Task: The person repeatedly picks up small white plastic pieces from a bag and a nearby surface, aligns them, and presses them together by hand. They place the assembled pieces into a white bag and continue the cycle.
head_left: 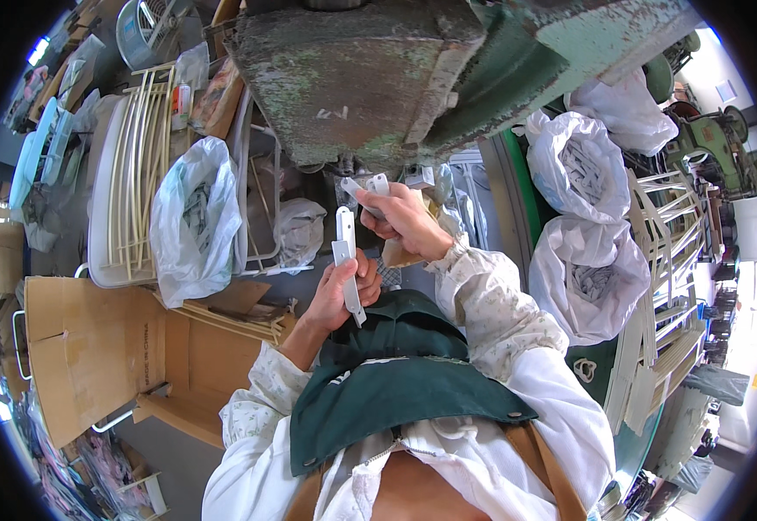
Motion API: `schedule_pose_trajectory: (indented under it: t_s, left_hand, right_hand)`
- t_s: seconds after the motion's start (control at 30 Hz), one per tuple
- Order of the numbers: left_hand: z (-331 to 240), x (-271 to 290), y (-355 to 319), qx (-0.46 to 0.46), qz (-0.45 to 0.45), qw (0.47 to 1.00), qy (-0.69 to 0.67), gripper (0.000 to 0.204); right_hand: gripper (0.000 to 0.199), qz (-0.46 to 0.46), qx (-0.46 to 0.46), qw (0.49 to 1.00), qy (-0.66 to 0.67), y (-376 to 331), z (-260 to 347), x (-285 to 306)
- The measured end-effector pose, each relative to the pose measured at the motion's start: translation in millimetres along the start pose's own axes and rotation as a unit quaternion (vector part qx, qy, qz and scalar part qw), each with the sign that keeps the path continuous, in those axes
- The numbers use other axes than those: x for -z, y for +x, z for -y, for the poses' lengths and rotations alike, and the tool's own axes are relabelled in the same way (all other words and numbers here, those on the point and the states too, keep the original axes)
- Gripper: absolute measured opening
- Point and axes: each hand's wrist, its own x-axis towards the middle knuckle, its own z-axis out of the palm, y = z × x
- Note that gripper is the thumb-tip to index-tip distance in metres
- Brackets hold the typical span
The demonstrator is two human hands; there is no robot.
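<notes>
Cluttered workshop, and just under the worn green metal press [370,78] the right hand [404,217] pinches a small white plastic strip [370,187] while the left hand [343,291] grips a stack of flat white strips [346,260], fingers risking a nip if they stray beneath the press head.

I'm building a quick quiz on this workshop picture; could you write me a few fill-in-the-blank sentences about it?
1. The left hand grips a stack of flat ____ strips.
2. The right hand holds a strip under the worn ____ machine.
3. The white bags on the person's right are filled with ____.

Missing words: white; green; strips
</notes>
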Motion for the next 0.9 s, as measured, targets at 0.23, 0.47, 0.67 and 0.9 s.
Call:
schedule_pose_trajectory:
  t_s: [0.23,0.47,0.67,0.9]
  left_hand:
    - [14.1,-10.3,-7.5,0.067,0.044,0.996,-0.025,0.036]
    - [53.9,-15.8,-15.8,0.163,0.082,0.981,-0.066,0.036]
    - [51.6,-18.7,-21.3,0.265,0.017,0.963,-0.056,0.046]
    - [47.5,-31.5,-39.5,0.169,-0.128,0.977,-0.023,0.042]
  right_hand:
    - [0.031,-0.183,0.16,0.961,-0.129,1.6,-65.2,37.9]
    - [0.025,0.179,0.133,0.968,-0.116,-45.4,-55.0,47.7]
    - [0.023,0.264,0.142,0.93,-0.213,-54.3,-75.0,54.1]
    - [0.02,0.103,0.139,0.968,-0.182,-60.3,-86.1,43.4]
